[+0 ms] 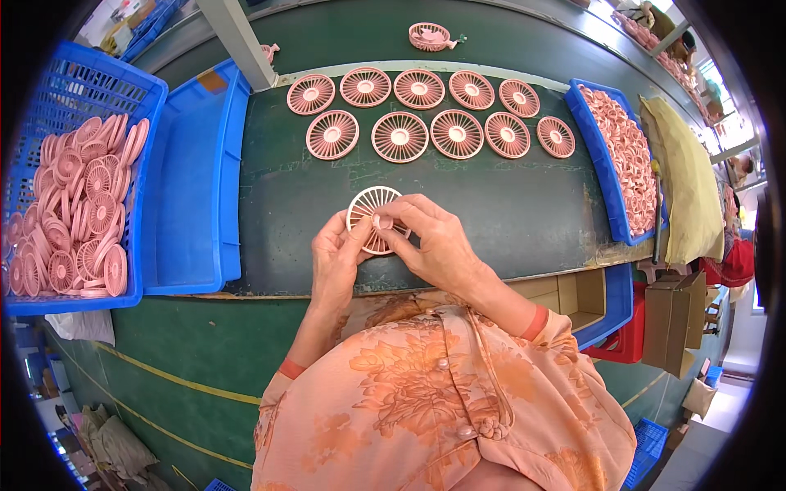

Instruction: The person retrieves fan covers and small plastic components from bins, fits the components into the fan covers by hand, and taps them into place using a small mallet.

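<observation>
A round pink fan grille (pixel 370 209) is held just above the dark green table (pixel 508 221) between both hands. My left hand (pixel 334 263) grips its lower left rim. My right hand (pixel 432 239) holds its right side, with the thumb pressing a small pink piece at the grille's centre. Beyond the hands, two rows of several matching pink grilles (pixel 400 137) lie flat on the table.
A blue mesh basket (pixel 98 82) at the left is heaped with pink grilles. Beside it lies a shallow blue tray (pixel 192 180). A blue bin (pixel 594 143) at the right holds small pink parts. One more pink part (pixel 430 36) rests on the conveyor behind. Cardboard boxes (pixel 671 315) stand at the lower right.
</observation>
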Demonstrator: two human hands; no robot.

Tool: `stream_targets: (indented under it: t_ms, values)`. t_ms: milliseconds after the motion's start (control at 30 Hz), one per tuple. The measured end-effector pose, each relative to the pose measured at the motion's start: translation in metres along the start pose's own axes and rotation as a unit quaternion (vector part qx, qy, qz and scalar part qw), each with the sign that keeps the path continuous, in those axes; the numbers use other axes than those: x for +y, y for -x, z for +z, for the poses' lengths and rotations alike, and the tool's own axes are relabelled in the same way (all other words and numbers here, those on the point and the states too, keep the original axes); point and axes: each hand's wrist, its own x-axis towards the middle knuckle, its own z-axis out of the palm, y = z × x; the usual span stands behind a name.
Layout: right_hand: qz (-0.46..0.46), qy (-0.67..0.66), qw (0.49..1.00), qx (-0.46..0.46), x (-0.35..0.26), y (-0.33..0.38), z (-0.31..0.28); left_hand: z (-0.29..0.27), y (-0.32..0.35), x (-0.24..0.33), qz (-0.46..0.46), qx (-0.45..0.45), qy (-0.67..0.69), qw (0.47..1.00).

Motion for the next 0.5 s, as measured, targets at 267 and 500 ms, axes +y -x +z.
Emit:
stream_targets:
  t_ms: [267,500]
  values:
    - [-0.018,0.080,0.994,-0.066,0.002,-0.004,-0.010,-0.004,-0.005,-0.003,0.006,-0.008,-0.078,0.997]
    - [-0.137,0.024,0.981,-0.132,0.012,-0.005,-0.019,-0.010,-0.007,0.010,-0.026,-0.059,-0.166,0.984]
